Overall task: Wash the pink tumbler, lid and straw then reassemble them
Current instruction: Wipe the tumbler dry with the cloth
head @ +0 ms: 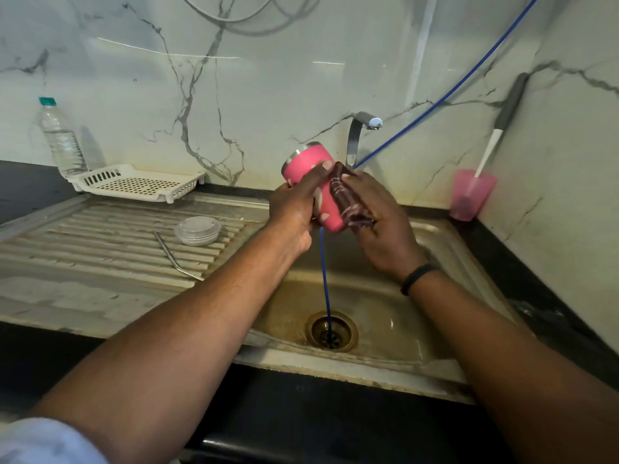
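While the sink (435,363) is sitting under both arms, its ribbed drainboard (83,249) is running off to the left. A white rack (140,184) is sitting at the drainboard's back edge, with a water bottle (62,142) standing just behind its left corner. A blue hose (445,95) is dropping from the upper right, passing behind the hands and going down into the drain (331,331). The tap (360,132) is standing behind the hands. The tumbler (310,169) is being held over the basin, tilted, steel rim pointing up-left. The left hand (294,205) is wrapping around the tumbler's left side, fingers closed on it. The right hand (378,222) is pressing a dark cloth (346,199) against the tumbler's right side, fingers closed over it. A pink cup (472,194) is standing in the right corner with a brush (492,145) in it. The clear lid (198,230) is lying on the drainboard. The steel straw (176,257) is lying just beside the lid, in front.
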